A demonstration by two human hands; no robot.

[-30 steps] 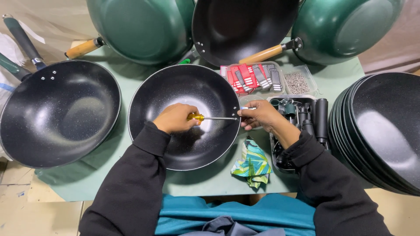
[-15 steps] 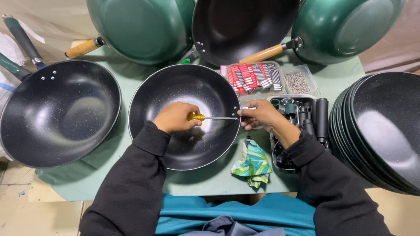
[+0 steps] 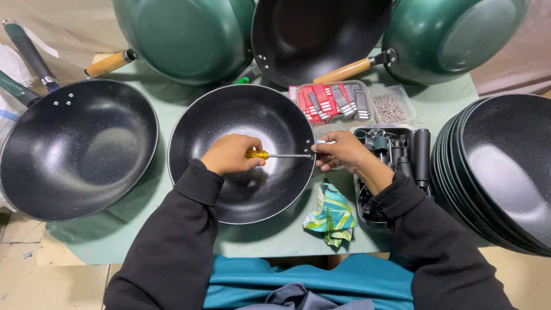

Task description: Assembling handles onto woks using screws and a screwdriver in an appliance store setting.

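A black non-stick pan (image 3: pixel 241 189) without a handle lies on the green cloth in front of me. My left hand (image 3: pixel 231 154) is inside it, gripping the yellow handle of a screwdriver (image 3: pixel 274 155) whose shaft points right at the pan's rim. My right hand (image 3: pixel 340 151) pinches a small metal part at the outside of the rim, where the screwdriver tip meets it. Both sleeves are black.
A finished pan with dark handle (image 3: pixel 74 149) sits left. Green pans with wooden handles (image 3: pixel 183 34) (image 3: pixel 453 34) and a black one (image 3: pixel 315 34) lean at the back. Tray of red packets (image 3: pixel 330 102), box of screws (image 3: pixel 391 107), tray of black handles (image 3: pixel 402 155), stacked pans (image 3: pixel 499 172), colourful cloth (image 3: pixel 330 213).
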